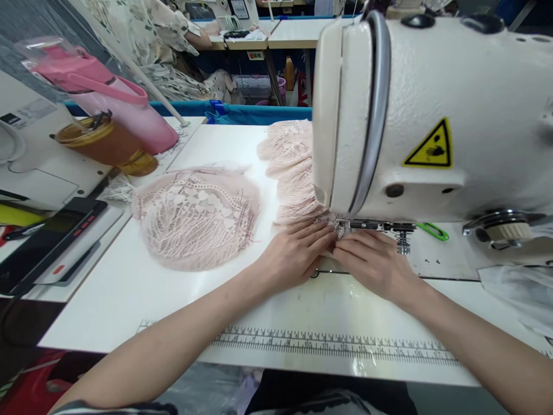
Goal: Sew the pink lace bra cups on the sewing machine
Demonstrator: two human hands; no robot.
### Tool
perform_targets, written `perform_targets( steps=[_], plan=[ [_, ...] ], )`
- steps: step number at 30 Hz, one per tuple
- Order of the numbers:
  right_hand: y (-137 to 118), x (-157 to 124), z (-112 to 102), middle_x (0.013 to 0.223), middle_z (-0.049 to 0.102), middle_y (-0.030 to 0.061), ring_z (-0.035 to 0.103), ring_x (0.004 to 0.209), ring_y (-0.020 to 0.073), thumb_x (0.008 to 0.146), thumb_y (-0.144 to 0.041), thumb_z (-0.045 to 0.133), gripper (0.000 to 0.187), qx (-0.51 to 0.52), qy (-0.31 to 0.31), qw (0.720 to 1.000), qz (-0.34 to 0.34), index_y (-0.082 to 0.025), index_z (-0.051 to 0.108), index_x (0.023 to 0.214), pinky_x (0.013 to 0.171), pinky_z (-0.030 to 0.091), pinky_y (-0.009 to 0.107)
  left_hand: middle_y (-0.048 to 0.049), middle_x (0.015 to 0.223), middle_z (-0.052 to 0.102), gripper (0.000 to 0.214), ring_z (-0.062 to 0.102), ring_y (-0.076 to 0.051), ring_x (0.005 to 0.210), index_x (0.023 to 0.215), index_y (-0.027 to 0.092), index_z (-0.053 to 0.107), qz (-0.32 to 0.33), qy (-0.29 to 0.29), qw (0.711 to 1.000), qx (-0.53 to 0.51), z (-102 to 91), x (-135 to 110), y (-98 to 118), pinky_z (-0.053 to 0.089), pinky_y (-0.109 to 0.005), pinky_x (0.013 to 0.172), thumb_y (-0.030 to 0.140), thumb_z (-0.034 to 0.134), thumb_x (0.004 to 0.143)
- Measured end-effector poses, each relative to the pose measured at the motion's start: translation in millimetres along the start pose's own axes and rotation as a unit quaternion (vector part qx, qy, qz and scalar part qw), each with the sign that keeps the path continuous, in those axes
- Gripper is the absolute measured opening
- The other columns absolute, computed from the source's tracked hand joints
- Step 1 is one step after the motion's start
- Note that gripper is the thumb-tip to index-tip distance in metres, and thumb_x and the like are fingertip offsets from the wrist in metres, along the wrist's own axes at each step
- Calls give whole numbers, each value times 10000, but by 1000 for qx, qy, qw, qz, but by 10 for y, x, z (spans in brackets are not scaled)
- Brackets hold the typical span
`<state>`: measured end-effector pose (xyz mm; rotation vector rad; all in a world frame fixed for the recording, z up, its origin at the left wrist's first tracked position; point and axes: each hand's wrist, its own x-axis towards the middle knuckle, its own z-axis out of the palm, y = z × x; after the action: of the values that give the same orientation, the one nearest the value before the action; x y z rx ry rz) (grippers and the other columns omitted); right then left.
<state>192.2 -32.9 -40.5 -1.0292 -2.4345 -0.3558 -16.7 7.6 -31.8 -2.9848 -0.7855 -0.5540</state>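
Note:
A strip of gathered pale pink lace fabric (294, 178) lies on the sewing machine bed, its near end under the machine's presser foot (341, 227). My left hand (298, 251) is closed on the lace just left of the foot, fingers together and pointing right. From the other side, my right hand (371, 259) grips the near edge of the lace, fingers bent close to the needle area. The thumbs and most of the held edge are hidden. Left of my left hand, a separate rounded lace piece (194, 219) lies on the table.
The white sewing machine head (432, 115) fills the upper right. Green thread snips (433, 231) lie behind my right hand. A pink bottle (112, 104), a brown cup (99, 141) and a black device (43, 242) stand at left. A printed ruler (337, 346) runs along the front edge.

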Motion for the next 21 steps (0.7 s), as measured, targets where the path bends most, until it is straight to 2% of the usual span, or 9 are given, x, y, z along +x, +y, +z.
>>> perform_targets(
  steps=[8,12,21],
  plan=[
    [32,-26,24,936,707,-34,606,964,109,856,-51,533,212,7,-1,1000,-1,-196,667,931,849,502,267,-113,1246,614,365,569,-233,1187,1219,82,579,-8,4,1000,7,-24,14,41,472,-420,1029,175,412,908],
    [45,-56,42,943,705,-15,597,988,121,852,-41,532,232,16,-9,1000,11,-200,659,964,848,483,273,-100,1237,623,375,567,-230,1191,1214,104,584,-15,11,1000,14,-20,16,57,481,-412,1018,182,428,882],
    [83,-19,-9,900,686,11,595,906,137,889,-79,478,256,34,-34,999,25,-238,671,943,759,472,277,-94,1234,625,374,564,-241,1193,1190,103,602,-29,20,999,34,3,28,99,464,-415,1029,198,441,866]
  ],
)
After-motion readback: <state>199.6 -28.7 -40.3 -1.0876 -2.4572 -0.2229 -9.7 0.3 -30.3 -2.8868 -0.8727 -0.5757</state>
